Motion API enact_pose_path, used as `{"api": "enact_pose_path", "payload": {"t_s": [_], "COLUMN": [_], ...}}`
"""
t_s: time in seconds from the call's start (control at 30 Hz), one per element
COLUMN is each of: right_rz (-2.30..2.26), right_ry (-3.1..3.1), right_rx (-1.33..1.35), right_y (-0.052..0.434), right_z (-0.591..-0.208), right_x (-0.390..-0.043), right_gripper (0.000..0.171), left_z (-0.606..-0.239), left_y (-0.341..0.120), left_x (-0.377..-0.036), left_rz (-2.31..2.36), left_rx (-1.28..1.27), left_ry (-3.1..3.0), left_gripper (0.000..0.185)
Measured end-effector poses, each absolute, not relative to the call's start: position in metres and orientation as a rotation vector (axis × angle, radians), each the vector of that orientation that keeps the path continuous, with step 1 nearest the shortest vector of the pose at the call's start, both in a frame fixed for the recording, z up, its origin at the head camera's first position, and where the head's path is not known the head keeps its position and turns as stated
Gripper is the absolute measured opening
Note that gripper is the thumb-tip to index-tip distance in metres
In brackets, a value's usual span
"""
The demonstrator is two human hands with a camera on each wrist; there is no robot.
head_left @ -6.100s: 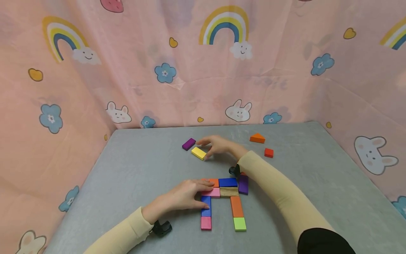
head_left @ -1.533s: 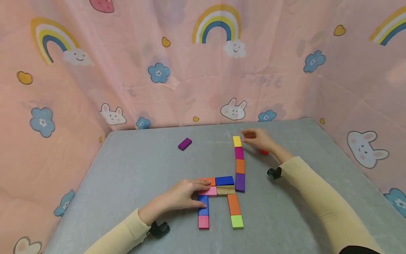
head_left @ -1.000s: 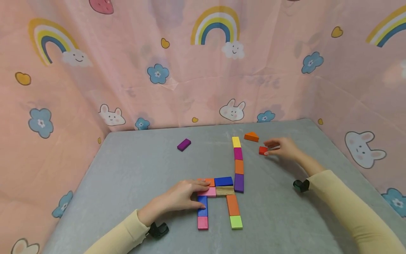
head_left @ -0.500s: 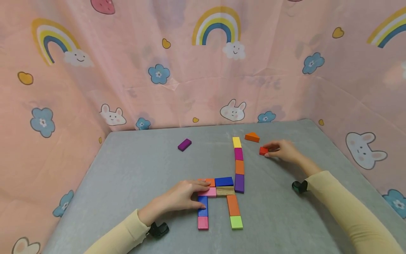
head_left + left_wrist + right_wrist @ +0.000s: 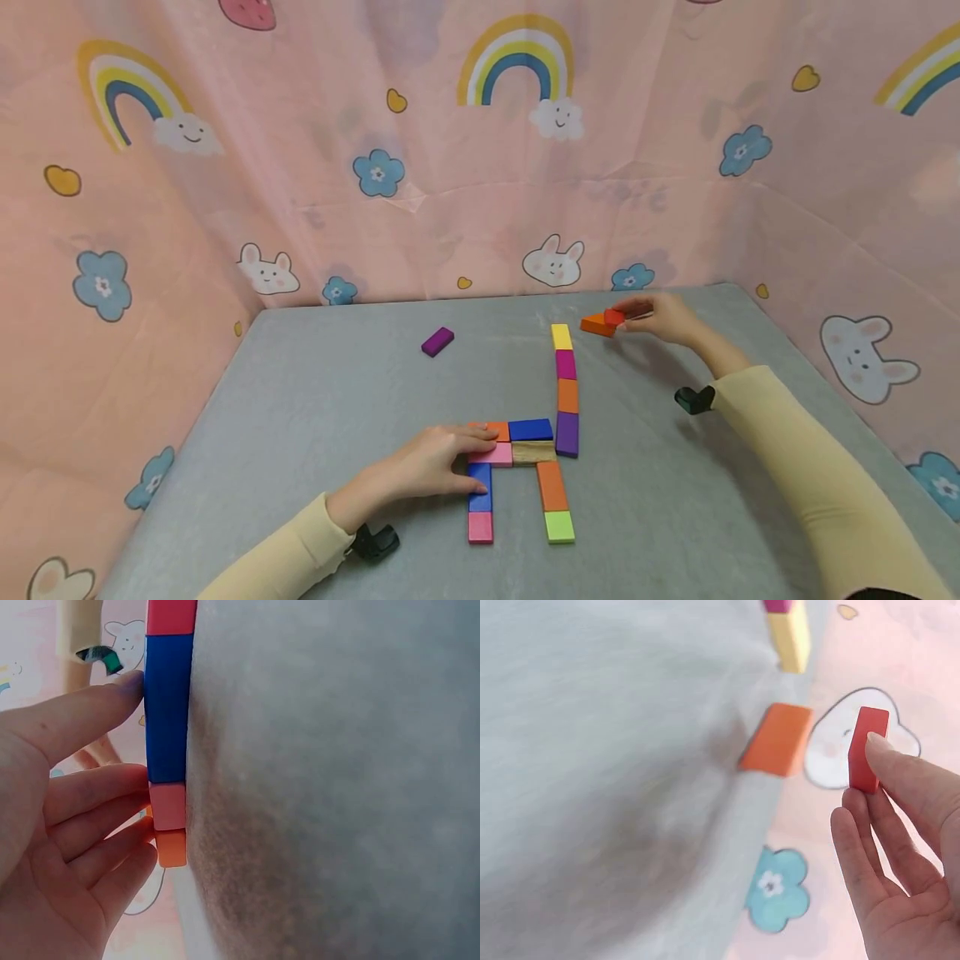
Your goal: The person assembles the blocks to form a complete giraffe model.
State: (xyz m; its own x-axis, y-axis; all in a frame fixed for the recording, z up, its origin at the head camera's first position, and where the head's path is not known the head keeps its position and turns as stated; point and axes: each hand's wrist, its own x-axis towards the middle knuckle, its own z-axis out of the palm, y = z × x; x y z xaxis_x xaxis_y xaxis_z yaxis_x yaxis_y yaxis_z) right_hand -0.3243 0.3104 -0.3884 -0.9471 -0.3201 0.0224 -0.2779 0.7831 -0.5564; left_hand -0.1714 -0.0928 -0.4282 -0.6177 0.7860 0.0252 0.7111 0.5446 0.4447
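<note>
Head view: right hand (image 5: 663, 317) pinches a red block (image 5: 614, 317) above the orange wedge (image 5: 596, 326), near the worktop's far edge. Left wrist: left hand (image 5: 56, 817), fingers straight, touches the pink block (image 5: 168, 807). Right wrist: fingers (image 5: 900, 784) grip the red block (image 5: 866, 748).

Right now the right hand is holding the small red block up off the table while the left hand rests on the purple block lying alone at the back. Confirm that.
Not quite. The right hand does hold the small red block off the table, but the left hand rests on the pink and blue blocks of the flat figure, as the left wrist view shows. The purple block lies alone, untouched.
</note>
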Motion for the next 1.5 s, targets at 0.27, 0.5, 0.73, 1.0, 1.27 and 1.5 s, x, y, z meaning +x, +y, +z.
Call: {"api": "enact_pose_path", "payload": {"t_s": [0.27, 0.5, 0.73, 1.0, 1.27, 1.5], "right_rz": [-0.861, -0.912, -0.924, -0.910, -0.869, -0.832], "right_ry": [2.839, 2.788, 2.751, 2.727, 2.707, 2.719], "right_rx": [-0.480, -0.462, -0.463, -0.454, -0.475, -0.513], "right_y": [0.278, 0.256, 0.249, 0.240, 0.236, 0.234], "right_z": [-0.379, -0.388, -0.399, -0.401, -0.406, -0.409], "right_x": [-0.348, -0.367, -0.378, -0.380, -0.386, -0.391], "right_gripper": [0.038, 0.037, 0.034, 0.035, 0.034, 0.032], "left_z": [-0.429, -0.429, -0.428, -0.428, -0.430, -0.428], "left_y": [-0.093, -0.092, -0.091, -0.092, -0.093, -0.095], "left_x": [-0.171, -0.171, -0.170, -0.171, -0.172, -0.172], "left_rz": [0.641, 0.626, 0.614, 0.606, 0.610, 0.613], "left_rx": [1.319, 1.309, 1.324, 1.321, 1.320, 1.320], "left_ry": [2.604, 2.603, 2.613, 2.620, 2.627, 2.630], "left_gripper": [0.057, 0.057, 0.056, 0.056, 0.056, 0.056]}}
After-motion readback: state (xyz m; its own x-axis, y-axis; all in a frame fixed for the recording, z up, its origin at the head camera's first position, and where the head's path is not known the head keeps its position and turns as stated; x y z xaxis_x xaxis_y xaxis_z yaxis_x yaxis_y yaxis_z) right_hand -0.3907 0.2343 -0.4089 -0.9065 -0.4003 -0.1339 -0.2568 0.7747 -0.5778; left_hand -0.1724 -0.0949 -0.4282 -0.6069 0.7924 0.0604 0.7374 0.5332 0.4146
